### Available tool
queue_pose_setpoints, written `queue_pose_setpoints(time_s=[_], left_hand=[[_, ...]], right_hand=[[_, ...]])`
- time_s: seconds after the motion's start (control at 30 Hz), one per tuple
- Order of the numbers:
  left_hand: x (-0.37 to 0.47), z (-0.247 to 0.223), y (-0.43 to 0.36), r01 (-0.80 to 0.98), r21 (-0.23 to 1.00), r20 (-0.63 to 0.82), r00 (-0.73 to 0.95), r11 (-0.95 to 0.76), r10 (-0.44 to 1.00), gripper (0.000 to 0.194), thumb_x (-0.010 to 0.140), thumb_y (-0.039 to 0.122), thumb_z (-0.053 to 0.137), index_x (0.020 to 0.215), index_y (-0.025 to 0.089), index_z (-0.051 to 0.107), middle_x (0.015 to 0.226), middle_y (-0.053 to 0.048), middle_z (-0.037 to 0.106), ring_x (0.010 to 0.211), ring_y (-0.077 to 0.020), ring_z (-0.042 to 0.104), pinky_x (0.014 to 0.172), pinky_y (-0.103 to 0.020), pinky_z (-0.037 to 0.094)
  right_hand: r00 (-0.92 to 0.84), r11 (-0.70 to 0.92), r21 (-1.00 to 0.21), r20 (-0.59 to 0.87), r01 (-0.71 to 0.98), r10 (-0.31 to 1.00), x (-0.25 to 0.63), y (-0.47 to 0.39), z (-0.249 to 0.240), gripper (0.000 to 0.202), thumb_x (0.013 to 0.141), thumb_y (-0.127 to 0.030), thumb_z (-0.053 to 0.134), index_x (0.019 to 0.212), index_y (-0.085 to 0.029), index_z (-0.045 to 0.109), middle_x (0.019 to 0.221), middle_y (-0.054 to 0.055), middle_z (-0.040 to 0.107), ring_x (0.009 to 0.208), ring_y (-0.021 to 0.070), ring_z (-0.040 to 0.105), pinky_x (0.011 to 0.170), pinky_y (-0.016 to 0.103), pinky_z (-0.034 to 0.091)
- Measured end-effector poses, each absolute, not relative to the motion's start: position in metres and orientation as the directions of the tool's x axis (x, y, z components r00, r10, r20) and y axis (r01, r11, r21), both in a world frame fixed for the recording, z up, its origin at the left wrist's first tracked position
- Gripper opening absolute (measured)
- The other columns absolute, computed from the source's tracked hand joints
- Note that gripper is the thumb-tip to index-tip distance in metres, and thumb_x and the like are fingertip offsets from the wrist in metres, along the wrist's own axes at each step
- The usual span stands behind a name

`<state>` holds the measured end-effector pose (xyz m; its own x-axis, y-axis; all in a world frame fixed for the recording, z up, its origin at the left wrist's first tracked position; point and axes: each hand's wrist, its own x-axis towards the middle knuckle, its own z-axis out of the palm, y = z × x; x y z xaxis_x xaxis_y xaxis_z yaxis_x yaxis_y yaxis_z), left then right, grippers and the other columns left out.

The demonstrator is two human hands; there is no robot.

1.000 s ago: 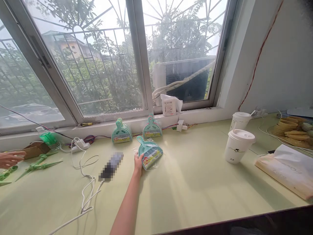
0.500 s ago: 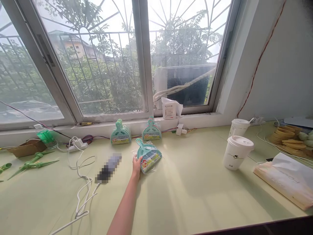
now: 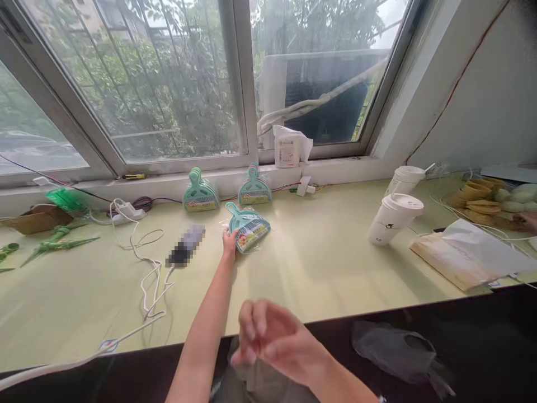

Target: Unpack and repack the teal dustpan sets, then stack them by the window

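Observation:
My left hand [image 3: 229, 244] grips the left edge of a green toy dustpan and brush set [image 3: 251, 230] in clear wrap, which rests on the pale green table. Behind it, against the window ledge, stand a stack of similar sets [image 3: 200, 193] on the left and another group [image 3: 254, 189] on the right. My right hand [image 3: 277, 341] is raised near the table's front edge, blurred, its fingers curled; whether anything is between the fingertips is too blurred to tell.
A blurred-out phone [image 3: 184, 247] and white cables [image 3: 153, 280] lie left. To the right are two white cups [image 3: 394, 219] and a tissue pack [image 3: 444, 257]. A plastic bag [image 3: 394, 350] lies below the table edge. Green plastic pieces [image 3: 59, 242] sit far left.
The view has tilted downward. My right hand has come into view at the bottom. My left hand still holds the wrapped set, which looks little moved on the table.

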<state>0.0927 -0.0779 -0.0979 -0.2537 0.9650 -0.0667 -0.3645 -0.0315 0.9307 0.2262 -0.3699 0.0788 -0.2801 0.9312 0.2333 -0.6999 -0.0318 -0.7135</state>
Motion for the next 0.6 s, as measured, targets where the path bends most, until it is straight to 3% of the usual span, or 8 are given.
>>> queue_pose_setpoints(time_s=[0.1, 0.2, 0.37, 0.6], left_hand=[[0.095, -0.104, -0.075, -0.362, 0.929, -0.020, -0.259, -0.078, 0.966, 0.039, 0.076, 0.019, 0.068, 0.113, 0.017, 0.053, 0.092, -0.004, 0.067, 0.080, -0.0158, 0.067, 0.083, -0.034, 0.056], [0.096, -0.107, -0.074, -0.364, 0.927, -0.016, -0.267, -0.086, 0.964, 0.038, 0.075, 0.018, 0.069, 0.111, 0.017, 0.054, 0.093, -0.005, 0.067, 0.083, -0.0164, 0.066, 0.084, -0.035, 0.056], [0.096, -0.109, -0.073, -0.369, 0.921, 0.029, -0.251, -0.123, 0.968, 0.037, 0.076, 0.018, 0.067, 0.111, 0.018, 0.055, 0.099, -0.006, 0.067, 0.095, -0.0193, 0.066, 0.089, -0.036, 0.054], [0.093, -0.115, -0.067, -0.359, 0.928, 0.004, -0.255, -0.098, 0.967, 0.042, 0.074, 0.021, 0.069, 0.113, 0.019, 0.054, 0.104, -0.008, 0.066, 0.093, -0.0196, 0.066, 0.086, -0.036, 0.054]], right_hand=[[-0.238, -0.096, -0.622, 0.150, -0.777, 0.960, 0.239, -0.342, 0.070, 0.022, 0.070, -0.032, 0.071, 0.085, -0.029, 0.054, 0.075, -0.004, 0.049, 0.065, 0.0123, 0.051, 0.077, 0.033, 0.056], [-0.174, -0.070, -0.542, 0.142, -0.837, 0.975, 0.246, -0.331, 0.069, 0.024, 0.073, -0.033, 0.069, 0.091, -0.030, 0.053, 0.071, -0.005, 0.046, 0.061, 0.0117, 0.045, 0.073, 0.032, 0.054], [-0.146, -0.054, -0.490, 0.151, -0.870, 0.978, 0.246, -0.337, 0.071, 0.031, 0.069, -0.031, 0.074, 0.089, -0.029, 0.051, 0.065, -0.008, 0.039, 0.051, 0.0089, 0.033, 0.057, 0.024, 0.045], [-0.156, -0.084, -0.425, 0.137, -0.901, 0.978, 0.244, -0.339, 0.066, 0.043, 0.062, -0.031, 0.080, 0.086, -0.027, 0.045, 0.061, -0.010, 0.035, 0.047, 0.0074, 0.022, 0.050, 0.021, 0.039]])
